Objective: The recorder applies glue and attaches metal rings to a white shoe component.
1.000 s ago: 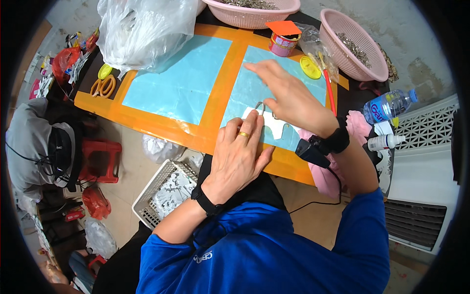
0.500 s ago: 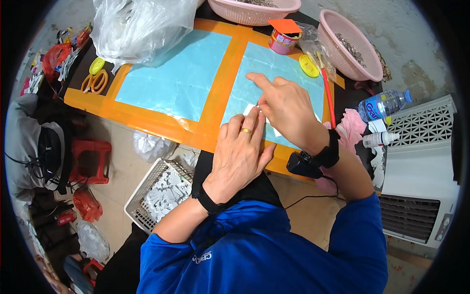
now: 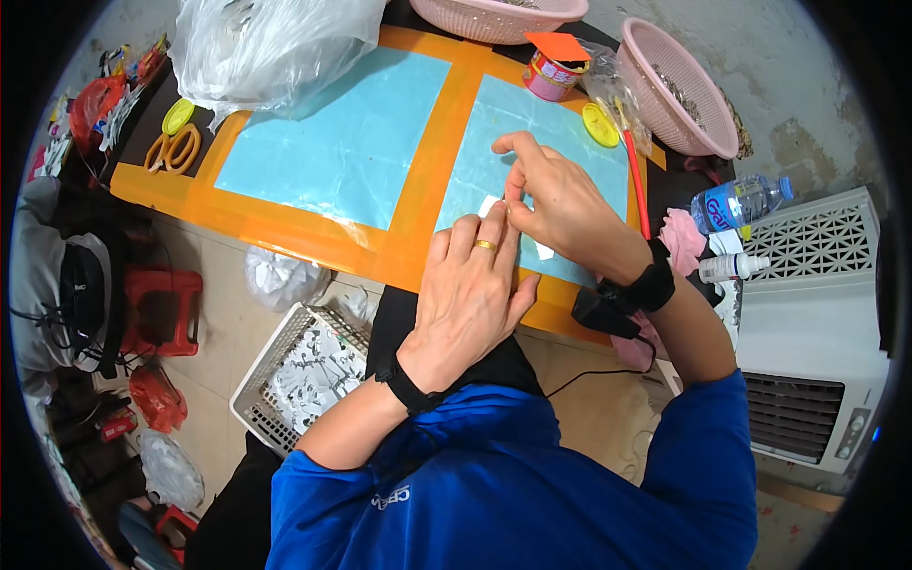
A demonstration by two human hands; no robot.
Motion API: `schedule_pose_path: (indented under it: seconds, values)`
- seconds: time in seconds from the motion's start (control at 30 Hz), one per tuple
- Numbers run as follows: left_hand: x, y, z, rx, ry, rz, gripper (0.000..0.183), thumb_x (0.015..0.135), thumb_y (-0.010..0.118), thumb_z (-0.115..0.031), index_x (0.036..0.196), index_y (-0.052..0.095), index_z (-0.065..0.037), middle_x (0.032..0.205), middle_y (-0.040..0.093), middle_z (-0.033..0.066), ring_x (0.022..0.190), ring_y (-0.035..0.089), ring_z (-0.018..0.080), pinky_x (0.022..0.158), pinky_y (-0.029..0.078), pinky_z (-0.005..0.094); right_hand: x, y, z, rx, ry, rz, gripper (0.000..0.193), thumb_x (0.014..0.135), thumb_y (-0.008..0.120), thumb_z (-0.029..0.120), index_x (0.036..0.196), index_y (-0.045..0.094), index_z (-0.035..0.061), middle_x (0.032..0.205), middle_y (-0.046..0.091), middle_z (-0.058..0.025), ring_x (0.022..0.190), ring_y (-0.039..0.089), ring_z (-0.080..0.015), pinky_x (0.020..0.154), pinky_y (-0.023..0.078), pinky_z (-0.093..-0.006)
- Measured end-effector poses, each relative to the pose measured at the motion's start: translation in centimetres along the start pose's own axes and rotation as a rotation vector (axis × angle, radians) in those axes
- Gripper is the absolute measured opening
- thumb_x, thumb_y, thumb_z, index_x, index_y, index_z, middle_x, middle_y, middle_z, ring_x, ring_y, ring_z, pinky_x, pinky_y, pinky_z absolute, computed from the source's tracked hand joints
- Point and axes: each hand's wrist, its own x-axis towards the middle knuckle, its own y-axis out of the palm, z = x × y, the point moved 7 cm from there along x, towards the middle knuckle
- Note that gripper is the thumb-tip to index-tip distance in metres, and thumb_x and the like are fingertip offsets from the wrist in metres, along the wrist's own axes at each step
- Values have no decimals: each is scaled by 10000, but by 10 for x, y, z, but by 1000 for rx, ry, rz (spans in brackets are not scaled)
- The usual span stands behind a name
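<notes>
A small white card [image 3: 488, 205] lies on the right-hand blue sheet [image 3: 475, 142] of the table, mostly covered by my hands. My left hand [image 3: 470, 271], with a ring on one finger, lies flat over it, fingers stretched forward and tips pressing on the card. Beside those fingertips, my right hand [image 3: 567, 204] is bent down over the card. Its thumb and a finger come together in a pinch near the left index fingertip, while another finger curls away above. Whatever sits in that pinch is too small or hidden to make out.
Pink baskets [image 3: 679, 90] of small metal pieces stand at the back, near a red tin [image 3: 553, 71]. A red brush [image 3: 636, 185], a water bottle [image 3: 741, 203] and a white dropper bottle [image 3: 733, 267] lie rightward. Leftward are scissors [image 3: 174, 150] and a plastic bag [image 3: 275, 57]; below, a crate [image 3: 249, 389].
My right hand has turned slightly and shifted a little right, its raised finger now more curled. My left hand stays on the card. The view has moved slightly.
</notes>
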Motion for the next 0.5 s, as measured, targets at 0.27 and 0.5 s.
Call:
schedule_pose_path:
  seconds: [0.27,0.5]
  values:
    - [0,0,2,-15,1,-3,642,875,818,-330,1374,662,42,1462,592,172,1240,561,335,1000,455,444,-3,0,12,-42,-39,3,389,876,652,8,1249,544,-2,854,665,-172,911,665,-397,794,530,-516]
    - [-1,-1,4,-11,5,1,630,875,834,-346,1362,673,20,1463,595,155,1240,563,323,999,444,440,-15,4,6,93,101,-82,345,874,668,0,1204,568,3,849,666,-140,906,681,-365,791,546,-488]
